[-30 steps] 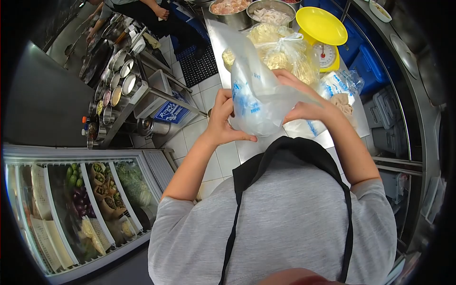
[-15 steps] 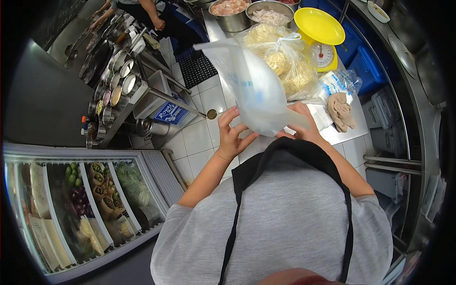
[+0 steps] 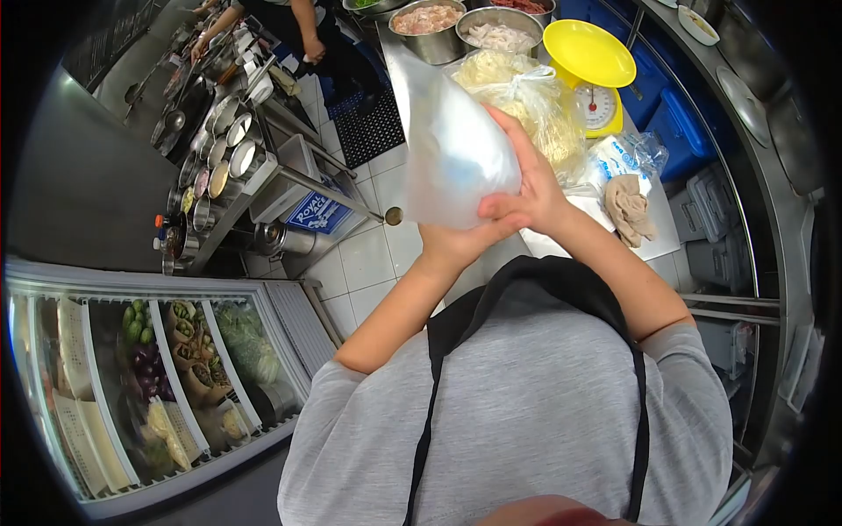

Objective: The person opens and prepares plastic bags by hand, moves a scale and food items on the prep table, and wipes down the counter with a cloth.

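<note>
Left hand (image 3: 449, 245): centre of the frame, cupped under the bag's lower end; fingers mostly hidden, so their spread cannot be told.
Bag (image 3: 456, 162): centre, lifted between both hands above the table's near edge; upper end loose, no knot in sight. Whether it holds anything cannot be told through the cloudy plastic.
Right hand (image 3: 537, 197): right of centre, fingers curved around the bag's side, thumb across its front.
Tied bag (image 3: 560, 131): upper centre, right of the held bag; gathered and knotted, pale yellow food inside. The tying here looks finished; the held bag, by its loose end, looks unfinished.
Fridge (image 3: 202, 289): 1, lower left.
Co-worker (image 3: 281, 13): 1, upper left.
Mat (image 3: 368, 131): 1, upper left of centre.
Meat bowls (image 3: 430, 50): 3, top centre.
Bags in hand: 1.
Knotted bags: 1.
Dish (image 3: 589, 53): 1, upper right, on the scale.
Scale (image 3: 598, 109): 1.
Printed pack (image 3: 618, 162): 1.
Cloth (image 3: 628, 210): 1, below the pack.
</note>
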`<state>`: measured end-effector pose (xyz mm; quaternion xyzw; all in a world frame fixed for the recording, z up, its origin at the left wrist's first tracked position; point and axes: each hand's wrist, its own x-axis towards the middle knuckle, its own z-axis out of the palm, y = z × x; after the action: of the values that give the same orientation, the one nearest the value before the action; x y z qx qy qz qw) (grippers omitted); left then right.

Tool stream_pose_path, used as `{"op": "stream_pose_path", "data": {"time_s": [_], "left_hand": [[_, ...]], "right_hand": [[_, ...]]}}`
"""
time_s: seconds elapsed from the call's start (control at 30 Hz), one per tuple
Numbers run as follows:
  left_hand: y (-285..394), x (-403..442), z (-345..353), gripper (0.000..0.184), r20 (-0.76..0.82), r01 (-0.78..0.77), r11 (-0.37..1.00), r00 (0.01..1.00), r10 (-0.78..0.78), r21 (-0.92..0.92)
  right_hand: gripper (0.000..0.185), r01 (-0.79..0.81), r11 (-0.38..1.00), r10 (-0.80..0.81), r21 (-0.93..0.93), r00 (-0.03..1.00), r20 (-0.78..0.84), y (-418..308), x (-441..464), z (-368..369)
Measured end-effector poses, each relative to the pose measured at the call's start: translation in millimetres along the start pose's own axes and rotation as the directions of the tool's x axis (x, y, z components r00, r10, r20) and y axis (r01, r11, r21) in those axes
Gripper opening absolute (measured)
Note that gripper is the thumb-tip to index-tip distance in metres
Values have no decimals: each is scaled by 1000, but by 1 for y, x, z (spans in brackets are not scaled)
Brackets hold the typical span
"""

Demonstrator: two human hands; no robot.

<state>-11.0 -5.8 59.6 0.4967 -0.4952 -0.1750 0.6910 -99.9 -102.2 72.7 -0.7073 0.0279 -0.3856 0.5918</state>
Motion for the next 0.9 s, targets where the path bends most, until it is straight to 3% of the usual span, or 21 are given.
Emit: {"op": "stream_pose_path", "data": {"time_s": [0.03,0.1,0.23,0.3,0.33,0.4,0.43,0.53,0.67,0.73,0.8,0.9], "left_hand": [[-9,-5,-5,96,-7,5,1000,1000,-5,4],[-28,-14,-18,98,13,85,979,996,-89,185],[-52,-30,-30,103,49,145,959,986,-162,242],[-48,-34,-36,118,119,259,943,950,-287,208],[-43,-33,-42,118,120,253,945,952,-281,208],[-28,-29,-52,131,83,-61,926,996,32,373],[-8,-13,-49,134,9,-180,951,983,184,252],[54,26,-28,131,-188,-370,926,907,377,69],[42,34,-2,123,-127,-210,978,969,211,21],[25,23,2,119,-116,-36,994,992,47,99],[11,16,4,116,-83,16,1000,996,-17,-18],[-18,3,1,111,-33,-156,988,987,156,-16]], "right_hand": [[91,-5,1000,5,6,1000,6,5,-5,-2],[89,-40,972,50,-233,998,36,15,-16,-7],[91,34,939,-27,-342,999,24,30,-35,-13],[94,-66,920,106,-386,991,83,38,-47,-23],[94,-60,920,99,-388,992,84,39,-45,-29],[98,151,879,-113,-453,987,111,35,-39,-38],[97,192,894,-179,-404,981,71,24,-26,-40],[90,367,898,-375,-241,927,15,-18,27,-32],[80,296,944,-301,-142,953,-13,-27,49,-4],[86,133,978,-103,-161,978,180,-19,41,-1],[85,129,984,-117,-119,988,103,-9,30,3],[84,117,992,-117,-55,993,13,3,13,6]]}}
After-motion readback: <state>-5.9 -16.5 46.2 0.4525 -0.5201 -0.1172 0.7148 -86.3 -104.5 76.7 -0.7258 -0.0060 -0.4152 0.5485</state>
